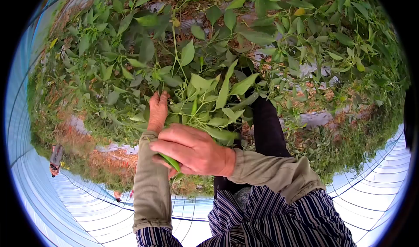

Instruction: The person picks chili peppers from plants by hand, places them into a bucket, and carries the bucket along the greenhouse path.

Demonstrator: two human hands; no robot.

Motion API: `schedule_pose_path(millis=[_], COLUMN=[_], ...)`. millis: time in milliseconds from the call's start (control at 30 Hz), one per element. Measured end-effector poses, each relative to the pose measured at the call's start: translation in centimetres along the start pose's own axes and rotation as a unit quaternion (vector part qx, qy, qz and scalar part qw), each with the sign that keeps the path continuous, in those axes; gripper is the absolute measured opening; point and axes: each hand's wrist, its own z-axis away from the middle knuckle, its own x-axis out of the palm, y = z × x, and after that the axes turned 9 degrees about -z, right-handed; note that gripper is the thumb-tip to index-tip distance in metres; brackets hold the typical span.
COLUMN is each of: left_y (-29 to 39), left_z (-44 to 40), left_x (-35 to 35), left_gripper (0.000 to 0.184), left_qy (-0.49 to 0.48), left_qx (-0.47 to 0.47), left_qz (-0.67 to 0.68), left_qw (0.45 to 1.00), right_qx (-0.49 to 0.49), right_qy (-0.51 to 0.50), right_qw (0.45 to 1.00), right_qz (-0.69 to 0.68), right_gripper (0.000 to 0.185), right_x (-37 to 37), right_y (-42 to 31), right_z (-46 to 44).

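My right hand (pixel 194 149) is closed on a slim green chili pepper (pixel 170 162), which pokes out below the fingers. It passes in front of my left forearm. My left hand (pixel 158 111) reaches in among the leaves of a pepper plant (pixel 205 88), two fingers stretched out and a little apart, with no object visible in it. Leaves hide part of that hand. Another green chili pepper (pixel 194 106) hangs on the plant between the leaves, just above my right hand.
Dense pepper plants (pixel 305 29) spread ahead and to both sides. Dry litter and pale ground sheeting (pixel 312 118) show between rows. My dark-trousered leg (pixel 268 125) stands among the plants. Two people (pixel 55 160) are far off at the left. Pale greenhouse walls (pixel 26 155) surround the field.
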Motion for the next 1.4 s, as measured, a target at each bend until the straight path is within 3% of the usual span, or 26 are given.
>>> schedule_pose_path(millis=[33,100,167,200,267,367,433,467,500,567,600,633,700,733,800,833,967,1000,1033,1100,1167,1200,1233,1300,1367,1400], left_y=[-0.8,-0.4,0.6,0.3,-0.7,-1.6,-2.2,-1.8,-1.9,-2.2,-3.0,-3.6,-4.2,-3.9,-3.5,-3.4,-3.1,-2.6,-2.0,0.4,4.7,8.6,9.9,14.8,17.9,18.3], left_z=[0.1,1.0,1.5,1.4,1.1,1.1,0.7,1.0,0.8,0.8,0.8,0.7,0.3,0.4,0.6,0.6,0.6,0.7,0.6,0.5,1.3,2.6,2.5,3.7,4.0,3.2], left_x=[0.0,-1.1,-1.4,-1.4,-1.0,-1.1,-1.3,-0.5,-0.6,-1.1,-1.2,-1.1,-0.9,-0.9,-0.9,-0.7,-0.6,-0.7,-0.7,-1.0,-3.0,-3.7,-4.4,-4.5,-2.9,-1.6], left_gripper=[0.037,0.032,0.030,0.028,0.027,0.027,0.026,0.025,0.025,0.024,0.024,0.025,0.027,0.027,0.028,0.028,0.029,0.029,0.029,0.027,0.021,0.026,0.031,0.032,0.026,0.017], left_qy=[0.010,-0.010,-0.042,-0.046,-0.035,-0.023,-0.008,0.014,0.014,-0.022,-0.023,-0.015,0.001,0.001,-0.005,-0.006,0.026,0.037,0.035,0.124,0.124,0.152,0.255,0.295,0.281,0.243], left_qx=[0.036,0.145,0.021,0.014,0.022,0.020,0.105,0.141,0.141,0.084,0.081,0.088,0.106,0.107,0.100,0.100,0.102,0.096,0.098,0.196,0.187,0.181,0.284,0.364,0.439,0.475], left_qz=[0.007,-0.099,0.097,0.124,0.125,0.105,-0.018,0.073,0.072,0.051,0.052,0.024,-0.030,-0.027,-0.032,-0.032,-0.055,-0.058,-0.060,-0.019,-0.041,-0.137,-0.329,-0.408,-0.469,-0.466], left_qw=[0.999,0.984,0.994,0.991,0.991,0.994,0.994,0.987,0.987,0.995,0.995,0.996,0.994,0.994,0.994,0.994,0.993,0.993,0.993,0.973,0.974,0.962,0.864,0.783,0.713,0.706], right_qx=[-0.019,0.158,0.307,0.451,0.581,0.595,0.633,0.637,0.637,0.605,0.590,0.590,0.575,0.574,0.530,0.529,0.473,0.474,0.444,0.372,0.354,0.351,0.348,0.336,0.324,0.319], right_qy=[0.053,0.111,0.210,0.173,0.063,0.030,0.048,0.042,0.042,0.136,0.197,0.196,0.326,0.326,0.318,0.319,0.214,0.217,0.175,0.084,0.039,0.032,0.024,0.013,0.001,-0.010], right_qw=[0.998,0.980,0.916,0.870,0.809,0.802,0.764,0.758,0.758,0.779,0.782,0.782,0.691,0.692,0.661,0.662,0.805,0.803,0.855,0.924,0.934,0.934,0.935,0.938,0.941,0.943], right_qz=[-0.022,-0.044,-0.152,-0.099,-0.062,0.053,0.112,0.130,0.129,0.089,0.040,0.043,-0.294,-0.291,-0.425,-0.425,-0.287,-0.289,-0.203,-0.024,0.034,0.052,0.070,0.082,0.094,0.094], right_gripper=[0.020,0.015,0.015,0.017,0.024,0.020,0.022,0.027,0.027,0.025,0.020,0.020,0.018,0.018,0.008,0.008,0.011,0.011,0.014,0.020,0.028,0.029,0.029,0.029,0.029,0.030], right_x=[-1.7,-5.6,-8.8,-10.9,-10.4,-6.9,-5.2,-4.9,-4.7,-4.4,-4.8,-5.4,-6.6,-6.9,-7.2,-7.1,-3.6,-2.2,-0.9,1.3,2.5,2.8,3.0,3.4,4.0,4.5], right_y=[-0.9,1.0,4.7,9.7,14.9,22.3,25.9,26.6,27.8,29.4,28.0,26.1,21.6,19.8,17.3,16.8,16.4,16.0,15.7,14.9,13.6,13.1,12.9,12.9,13.0,13.5], right_z=[-1.6,-3.5,-5.0,-5.1,-3.9,-1.2,-0.8,-0.8,0.0,1.8,2.1,2.5,2.7,2.7,3.0,2.7,2.1,2.1,2.0,2.2,2.3,2.1,2.0,2.1,2.4,2.8])
